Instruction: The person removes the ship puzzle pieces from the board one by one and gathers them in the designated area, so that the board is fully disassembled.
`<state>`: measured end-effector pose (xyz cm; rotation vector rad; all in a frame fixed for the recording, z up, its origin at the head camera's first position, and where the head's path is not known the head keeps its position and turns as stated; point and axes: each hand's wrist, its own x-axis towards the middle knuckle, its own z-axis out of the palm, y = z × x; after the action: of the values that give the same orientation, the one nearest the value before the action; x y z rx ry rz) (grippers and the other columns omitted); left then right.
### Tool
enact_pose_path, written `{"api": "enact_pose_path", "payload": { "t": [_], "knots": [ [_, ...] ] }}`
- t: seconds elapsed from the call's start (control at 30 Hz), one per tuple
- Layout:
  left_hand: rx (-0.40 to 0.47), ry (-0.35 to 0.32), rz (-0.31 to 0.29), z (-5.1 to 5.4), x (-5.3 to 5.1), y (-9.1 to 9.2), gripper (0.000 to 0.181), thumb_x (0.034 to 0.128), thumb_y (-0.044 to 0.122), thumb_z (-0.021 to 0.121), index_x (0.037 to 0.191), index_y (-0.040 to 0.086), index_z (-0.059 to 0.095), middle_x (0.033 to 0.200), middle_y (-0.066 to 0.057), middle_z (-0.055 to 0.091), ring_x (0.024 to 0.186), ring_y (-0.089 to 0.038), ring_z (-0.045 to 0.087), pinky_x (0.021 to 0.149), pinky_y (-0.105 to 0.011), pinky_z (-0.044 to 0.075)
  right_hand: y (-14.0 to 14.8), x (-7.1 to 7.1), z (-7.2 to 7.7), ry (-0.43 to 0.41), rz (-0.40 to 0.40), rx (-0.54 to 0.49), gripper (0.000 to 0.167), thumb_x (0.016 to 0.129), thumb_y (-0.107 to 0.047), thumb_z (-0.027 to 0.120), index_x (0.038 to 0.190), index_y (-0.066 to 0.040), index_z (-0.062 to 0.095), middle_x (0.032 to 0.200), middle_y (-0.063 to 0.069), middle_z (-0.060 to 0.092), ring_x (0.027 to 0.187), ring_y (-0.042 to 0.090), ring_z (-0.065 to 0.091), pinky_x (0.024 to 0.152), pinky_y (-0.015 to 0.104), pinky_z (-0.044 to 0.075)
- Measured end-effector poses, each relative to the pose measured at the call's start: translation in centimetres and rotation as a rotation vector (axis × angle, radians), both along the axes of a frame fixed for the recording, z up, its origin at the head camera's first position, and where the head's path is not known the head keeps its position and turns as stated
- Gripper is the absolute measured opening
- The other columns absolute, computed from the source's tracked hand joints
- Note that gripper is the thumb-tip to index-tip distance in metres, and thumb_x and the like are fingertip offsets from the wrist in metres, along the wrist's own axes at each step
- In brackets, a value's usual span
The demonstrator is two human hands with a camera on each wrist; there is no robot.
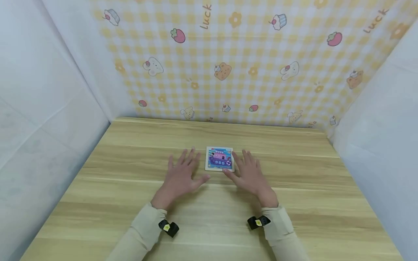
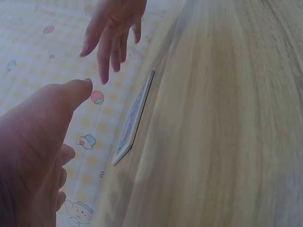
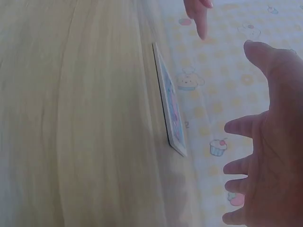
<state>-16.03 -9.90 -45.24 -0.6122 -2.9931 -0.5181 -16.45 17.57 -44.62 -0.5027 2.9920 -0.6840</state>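
A small flat square picture board [image 1: 220,158] with a white border lies on the wooden table; its picture shows a pink and purple ship on blue. To its left, my left hand [image 1: 181,177] is spread with fingers apart and holds nothing. On the other side, my right hand [image 1: 250,175] is also spread, its thumb and index finger overlapping the board's right edge in the head view. Both wrist views show the board [image 2: 132,120] edge-on, with a gap between it and each hand, the right one [image 3: 274,137] included.
The wooden table [image 1: 209,217] reaches back to a yellow checked cloth [image 1: 202,72] printed with cupcakes, strawberries and bears. White sheets hang at the left [image 1: 45,90] and right [image 1: 385,119] sides. A black strap with a camera mount [image 1: 168,228] sits on each wrist.
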Motion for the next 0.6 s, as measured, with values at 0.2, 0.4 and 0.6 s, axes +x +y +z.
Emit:
{"api": "enact_pose_path", "payload": {
  "t": [0.2,0.4,0.6],
  "knots": [
    [0.021,-0.017,-0.025,-0.9,-0.6,0.9,0.094,0.0967,0.075,0.044,0.164,0.011,0.029,0.17,-0.01,0.019,0.157,-0.036,0.017,0.12,-0.075,0.005,-1.2,-1.3,-0.5,-0.005,0.031,-0.062,0.083,0.101,-0.065,0.047,0.162,-0.01,0.034,0.168,0.027,0.018,0.156,0.047,0.01,0.123,0.07,0.01],
    [0.128,-0.044,-0.078,-1.1,-1.6,1.5,0.076,0.104,0.055,0.053,0.159,0.004,0.038,0.168,-0.012,0.028,0.156,-0.031,0.023,0.124,-0.067,0.009,-2.2,-4.1,0.3,0.028,0.08,-0.173,0.063,0.106,-0.046,0.055,0.154,-0.004,0.049,0.161,0.029,0.033,0.149,0.047,0.031,0.12,0.064,0.029],
    [0.214,-0.01,-0.136,-2.1,-3.1,1.8,0.05,0.1053,0.032,0.062,0.146,0.003,0.058,0.155,-0.011,0.052,0.146,-0.027,0.044,0.123,-0.056,0.027,-3.5,-7.2,0.2,0.034,0.118,-0.263,0.035,0.103,-0.015,0.066,0.133,0.003,0.066,0.133,0.02,0.061,0.121,0.036,0.061,0.106,0.05,0.051]
  ]
}}
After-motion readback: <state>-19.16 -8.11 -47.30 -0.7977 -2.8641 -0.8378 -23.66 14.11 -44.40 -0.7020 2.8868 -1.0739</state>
